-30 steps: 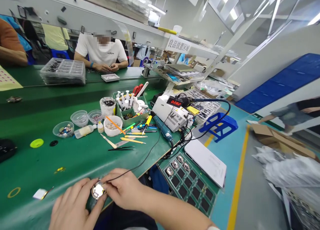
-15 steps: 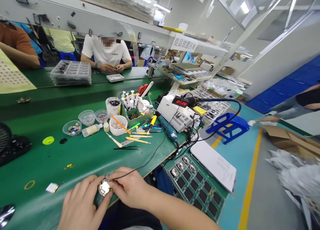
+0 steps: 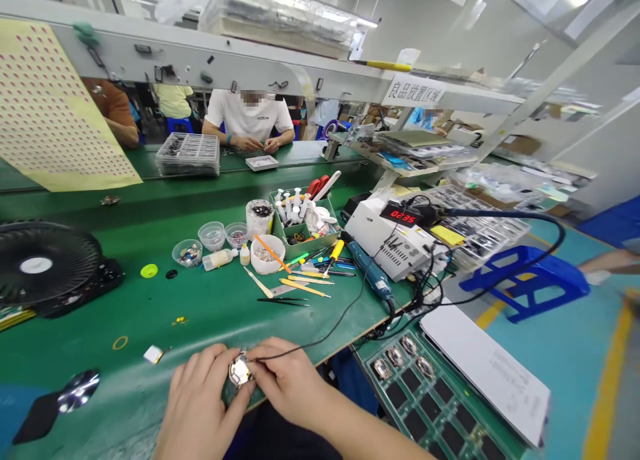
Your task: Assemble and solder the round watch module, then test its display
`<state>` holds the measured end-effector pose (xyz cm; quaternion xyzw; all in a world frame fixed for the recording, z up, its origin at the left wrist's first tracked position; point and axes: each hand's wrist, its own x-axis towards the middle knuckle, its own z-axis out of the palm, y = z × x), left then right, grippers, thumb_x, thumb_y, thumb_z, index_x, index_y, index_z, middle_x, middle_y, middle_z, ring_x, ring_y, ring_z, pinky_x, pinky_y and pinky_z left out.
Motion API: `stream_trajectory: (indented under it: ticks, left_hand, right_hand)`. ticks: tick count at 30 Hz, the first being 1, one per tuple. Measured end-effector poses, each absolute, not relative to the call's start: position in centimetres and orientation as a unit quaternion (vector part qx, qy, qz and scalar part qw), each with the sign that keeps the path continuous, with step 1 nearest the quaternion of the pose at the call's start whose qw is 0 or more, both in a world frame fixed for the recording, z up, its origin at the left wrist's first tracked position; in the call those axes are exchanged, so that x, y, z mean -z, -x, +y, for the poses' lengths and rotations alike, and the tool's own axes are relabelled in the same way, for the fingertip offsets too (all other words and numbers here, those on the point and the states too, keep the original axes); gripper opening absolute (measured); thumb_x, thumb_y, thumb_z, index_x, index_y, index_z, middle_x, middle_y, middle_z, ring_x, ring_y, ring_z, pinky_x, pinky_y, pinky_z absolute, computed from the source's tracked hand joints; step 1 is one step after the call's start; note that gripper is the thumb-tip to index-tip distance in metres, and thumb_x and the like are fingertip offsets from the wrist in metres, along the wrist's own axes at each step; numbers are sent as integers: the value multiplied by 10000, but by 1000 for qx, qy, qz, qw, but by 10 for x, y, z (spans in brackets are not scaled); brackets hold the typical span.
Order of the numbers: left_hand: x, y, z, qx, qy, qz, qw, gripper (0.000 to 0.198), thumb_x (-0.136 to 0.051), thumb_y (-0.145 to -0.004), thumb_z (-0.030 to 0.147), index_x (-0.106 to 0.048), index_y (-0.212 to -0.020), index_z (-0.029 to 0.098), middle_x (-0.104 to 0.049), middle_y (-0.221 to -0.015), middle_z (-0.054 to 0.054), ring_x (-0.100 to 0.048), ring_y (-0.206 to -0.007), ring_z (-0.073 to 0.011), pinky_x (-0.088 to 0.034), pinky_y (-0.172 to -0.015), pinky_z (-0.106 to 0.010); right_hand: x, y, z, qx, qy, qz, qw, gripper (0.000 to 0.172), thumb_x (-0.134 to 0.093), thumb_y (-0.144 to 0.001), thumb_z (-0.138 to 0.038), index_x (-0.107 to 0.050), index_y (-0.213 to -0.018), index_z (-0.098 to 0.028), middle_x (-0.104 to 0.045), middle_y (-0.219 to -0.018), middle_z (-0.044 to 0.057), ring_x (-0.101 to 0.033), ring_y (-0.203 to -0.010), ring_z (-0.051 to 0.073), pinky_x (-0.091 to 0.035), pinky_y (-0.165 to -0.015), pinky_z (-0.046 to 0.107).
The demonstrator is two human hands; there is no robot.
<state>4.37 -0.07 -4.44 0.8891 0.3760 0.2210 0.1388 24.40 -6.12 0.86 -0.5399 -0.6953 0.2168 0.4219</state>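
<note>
Near the front edge of the green bench, a small round shiny watch-like module [image 3: 241, 371] sits between the fingers and thumb of my left hand [image 3: 203, 397]. My right hand [image 3: 287, 383] pinches the end of a thin black cable [image 3: 320, 338] against the module's right side; the very tip is hidden by my fingers. To the left lies a small white battery-like piece [image 3: 153, 354] with short leads. A thin yellow ring [image 3: 120, 343] rests beyond it.
Hand tools such as black tweezers [image 3: 283, 301] lie ahead, beside a white tub [image 3: 268, 254] and a green box of syringes [image 3: 305, 237]. A black fan [image 3: 37, 265] stands left. At right are a white soldering station [image 3: 383, 237] and a tray of round modules [image 3: 415, 387]. A co-worker [image 3: 250, 120] sits opposite.
My view has turned left, so the bench and hands appear farther right and the whole fan shows. Both hands keep the same hold on the module and cable.
</note>
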Motion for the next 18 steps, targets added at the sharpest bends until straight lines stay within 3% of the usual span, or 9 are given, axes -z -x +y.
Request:
stream_trajectory:
  ticks: [7,18]
  left_hand:
    - [25,-54,-3,-204,-871,397,207,316,-650,-960,410,-681,-1251,290,-707,-1228,-75,-662,-1117,-265,-495,-913,-413]
    - [-4,-64,-9,-231,-829,441,255,275,-726,-907,289,-676,-1178,284,-696,-1148,-46,-626,-1076,-264,-455,-929,-427]
  right_hand:
    - [-4,-248,-58,-229,538,-693,421,223,-541,-1040,-158,-752,-1068,-225,-760,-934,49,-724,-867,177,-576,-788,252]
    - [2,-252,-50,-195,510,-713,440,201,-553,-1034,-148,-727,-1095,-229,-771,-973,52,-747,-881,174,-606,-803,251]
